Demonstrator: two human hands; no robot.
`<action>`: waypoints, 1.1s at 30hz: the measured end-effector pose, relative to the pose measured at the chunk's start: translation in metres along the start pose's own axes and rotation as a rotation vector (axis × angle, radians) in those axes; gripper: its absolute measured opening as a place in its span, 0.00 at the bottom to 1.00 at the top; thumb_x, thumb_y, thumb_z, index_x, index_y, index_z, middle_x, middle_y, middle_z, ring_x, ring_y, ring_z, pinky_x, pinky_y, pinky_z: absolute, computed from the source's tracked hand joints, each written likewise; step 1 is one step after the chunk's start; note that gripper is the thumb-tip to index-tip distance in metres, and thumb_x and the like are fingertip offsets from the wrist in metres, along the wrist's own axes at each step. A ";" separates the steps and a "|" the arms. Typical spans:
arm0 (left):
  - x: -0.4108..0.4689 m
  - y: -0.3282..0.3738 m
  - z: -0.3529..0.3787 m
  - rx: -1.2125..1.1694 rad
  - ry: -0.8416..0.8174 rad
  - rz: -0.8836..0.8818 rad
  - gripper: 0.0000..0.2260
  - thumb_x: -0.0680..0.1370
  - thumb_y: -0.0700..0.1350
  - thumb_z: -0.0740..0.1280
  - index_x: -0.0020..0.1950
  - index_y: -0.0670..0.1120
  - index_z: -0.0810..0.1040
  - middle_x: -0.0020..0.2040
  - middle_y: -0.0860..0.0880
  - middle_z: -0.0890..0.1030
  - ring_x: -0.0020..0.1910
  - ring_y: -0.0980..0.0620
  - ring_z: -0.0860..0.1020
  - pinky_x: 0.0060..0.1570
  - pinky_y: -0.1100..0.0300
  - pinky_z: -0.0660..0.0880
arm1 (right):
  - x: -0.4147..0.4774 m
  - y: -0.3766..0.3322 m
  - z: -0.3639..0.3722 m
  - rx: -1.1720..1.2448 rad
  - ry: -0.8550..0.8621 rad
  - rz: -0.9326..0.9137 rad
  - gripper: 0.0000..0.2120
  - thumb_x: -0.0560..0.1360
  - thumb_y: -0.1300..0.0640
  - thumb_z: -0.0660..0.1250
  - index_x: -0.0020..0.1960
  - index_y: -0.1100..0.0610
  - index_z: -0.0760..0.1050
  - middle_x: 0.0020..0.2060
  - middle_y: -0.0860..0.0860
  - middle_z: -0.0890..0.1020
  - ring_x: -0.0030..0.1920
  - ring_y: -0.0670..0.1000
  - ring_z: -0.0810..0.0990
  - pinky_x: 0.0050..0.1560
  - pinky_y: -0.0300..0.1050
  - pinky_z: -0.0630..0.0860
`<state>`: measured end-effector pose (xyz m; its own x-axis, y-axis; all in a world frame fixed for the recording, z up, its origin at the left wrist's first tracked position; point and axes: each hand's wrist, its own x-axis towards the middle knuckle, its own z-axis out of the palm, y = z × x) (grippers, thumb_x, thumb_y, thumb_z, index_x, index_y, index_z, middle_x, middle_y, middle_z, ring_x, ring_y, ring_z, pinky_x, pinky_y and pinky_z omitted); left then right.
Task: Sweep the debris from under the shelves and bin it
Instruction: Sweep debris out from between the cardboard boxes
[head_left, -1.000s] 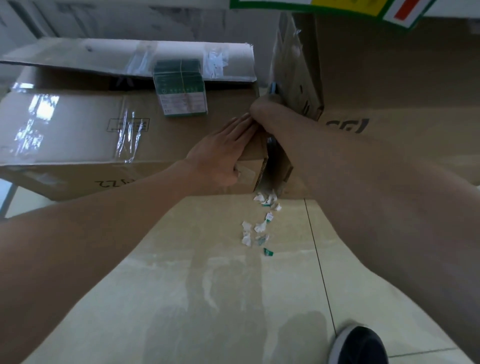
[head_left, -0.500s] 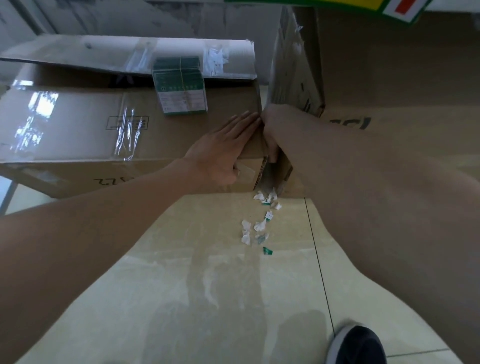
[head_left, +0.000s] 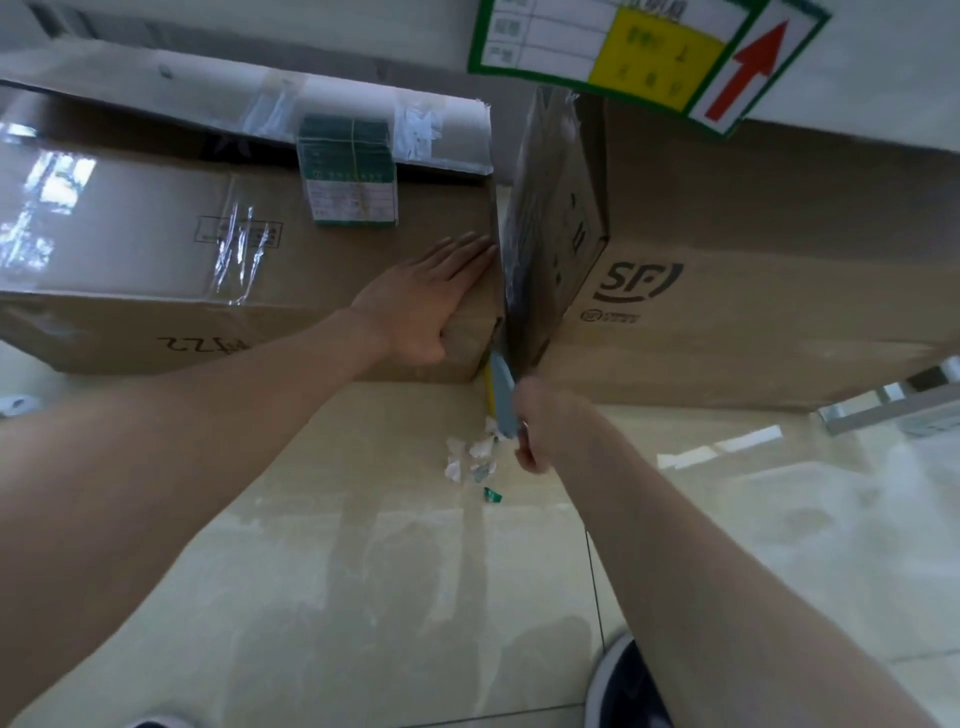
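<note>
Left grip (head_left: 431, 301) flat on the left box (head_left: 156, 249), fingers straight, holding nothing. Right grip (head_left: 540, 431) curled round a blue-grey tool (head_left: 501, 395) reaching into the gap btw that box & the right box (head_left: 727, 270). Debris (head_left: 475, 452) lies on the floor (head_left: 363, 597) at the gap mouth, just beside the tool. Best, I'd say: brace the box, drag low & straight outward so scraps follow, not scatter; gap's depth is hidden.

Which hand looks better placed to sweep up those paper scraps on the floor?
The right hand, probably: it grips a grey-and-yellow tool in the gap between the left box and the SF box, right by the paper scraps. The left hand lies flat on the left box.
</note>
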<state>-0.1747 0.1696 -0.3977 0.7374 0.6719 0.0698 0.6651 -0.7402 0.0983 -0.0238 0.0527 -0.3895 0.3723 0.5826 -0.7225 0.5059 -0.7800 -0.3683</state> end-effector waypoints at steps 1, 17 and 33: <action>0.000 0.001 -0.001 -0.006 -0.008 -0.007 0.49 0.66 0.46 0.72 0.80 0.43 0.46 0.80 0.45 0.50 0.79 0.50 0.48 0.74 0.62 0.41 | 0.001 0.006 0.005 -0.020 0.010 0.020 0.04 0.79 0.62 0.57 0.49 0.61 0.69 0.33 0.54 0.68 0.30 0.51 0.66 0.27 0.42 0.69; 0.005 -0.005 0.009 -0.006 0.028 0.009 0.50 0.65 0.47 0.73 0.80 0.43 0.48 0.80 0.46 0.51 0.79 0.51 0.48 0.74 0.62 0.42 | 0.031 -0.028 0.029 -0.400 0.393 -0.361 0.14 0.79 0.67 0.59 0.64 0.68 0.68 0.58 0.60 0.79 0.56 0.57 0.81 0.51 0.45 0.77; 0.004 -0.003 0.005 -0.015 0.013 0.007 0.50 0.67 0.49 0.75 0.80 0.44 0.47 0.80 0.47 0.50 0.79 0.52 0.47 0.74 0.63 0.41 | 0.028 -0.009 0.031 -0.162 0.174 -0.130 0.11 0.78 0.64 0.59 0.56 0.64 0.77 0.55 0.59 0.82 0.56 0.57 0.81 0.50 0.44 0.77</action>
<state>-0.1731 0.1744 -0.4031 0.7405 0.6669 0.0830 0.6580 -0.7446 0.1123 -0.0424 0.0691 -0.4241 0.4172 0.7172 -0.5582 0.6708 -0.6574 -0.3434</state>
